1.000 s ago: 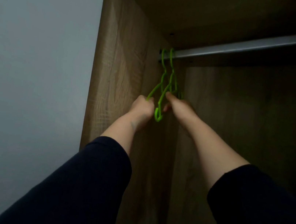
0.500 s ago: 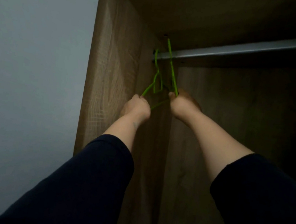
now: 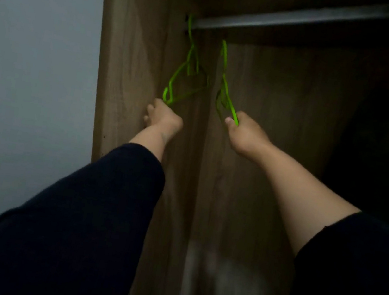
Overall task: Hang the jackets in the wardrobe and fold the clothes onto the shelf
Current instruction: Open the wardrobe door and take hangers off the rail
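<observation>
Two hands [image 3: 163, 117] [image 3: 247, 135], green hangers [image 3: 185, 80], no writing

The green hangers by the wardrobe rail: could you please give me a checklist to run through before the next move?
1. Right hand has a firm hold on the freed hanger: ok, fingers curled round its lower end.
2. Freed hanger's hook is clear of the rail: ok, it sits below the rail.
3. Other hanger is hooked on the rail: ok, its hook is at the rail's left end.
4. Left hand steadies that hanger: ok, it holds the lower corner.
5. The two hangers are untangled: ok, there is a gap between them.
6. Jacket ready to hang: cannot tell, none clearly in view.
</observation>
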Motion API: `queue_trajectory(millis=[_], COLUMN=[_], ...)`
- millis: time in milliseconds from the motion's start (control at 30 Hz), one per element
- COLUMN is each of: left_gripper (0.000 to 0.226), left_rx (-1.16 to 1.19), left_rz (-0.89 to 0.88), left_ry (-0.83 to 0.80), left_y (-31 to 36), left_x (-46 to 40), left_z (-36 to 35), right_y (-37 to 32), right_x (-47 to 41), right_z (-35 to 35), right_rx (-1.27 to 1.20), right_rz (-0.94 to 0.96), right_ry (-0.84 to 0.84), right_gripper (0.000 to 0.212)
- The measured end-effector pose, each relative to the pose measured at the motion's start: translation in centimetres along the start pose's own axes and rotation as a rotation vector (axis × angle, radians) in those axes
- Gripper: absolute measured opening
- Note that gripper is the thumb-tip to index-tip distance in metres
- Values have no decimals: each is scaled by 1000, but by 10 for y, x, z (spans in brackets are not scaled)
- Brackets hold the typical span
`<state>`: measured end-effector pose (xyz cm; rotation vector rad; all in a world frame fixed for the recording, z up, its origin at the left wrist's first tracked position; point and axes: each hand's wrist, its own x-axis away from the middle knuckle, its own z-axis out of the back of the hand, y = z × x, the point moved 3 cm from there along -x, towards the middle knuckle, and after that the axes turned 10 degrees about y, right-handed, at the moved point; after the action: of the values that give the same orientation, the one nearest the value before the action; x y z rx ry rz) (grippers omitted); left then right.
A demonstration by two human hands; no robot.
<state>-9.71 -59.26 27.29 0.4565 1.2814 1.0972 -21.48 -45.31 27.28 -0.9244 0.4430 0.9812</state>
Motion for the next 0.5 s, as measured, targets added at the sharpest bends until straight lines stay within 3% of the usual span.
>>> queue_trajectory(millis=[100,200,333,500], left_gripper=[61,48,46,46], left_rx=[-7,0,69,194], left_rz=[92,96,67,229], left_ry=[-155,-279,-254,-81], left_y=[-21,-35,-42,-67], left_x=[38,92,166,221], left_z=[-10,-27,-36,-1], right_y=[13,27,42,32], right_x=[24,55,104,157], right_z=[9,23,45,76], right_rx=[3,-30,-151,-212], right_rz=[-14,-53,-97,-79], right_ry=[-115,-285,-557,-759], right_gripper=[34,40,38,26])
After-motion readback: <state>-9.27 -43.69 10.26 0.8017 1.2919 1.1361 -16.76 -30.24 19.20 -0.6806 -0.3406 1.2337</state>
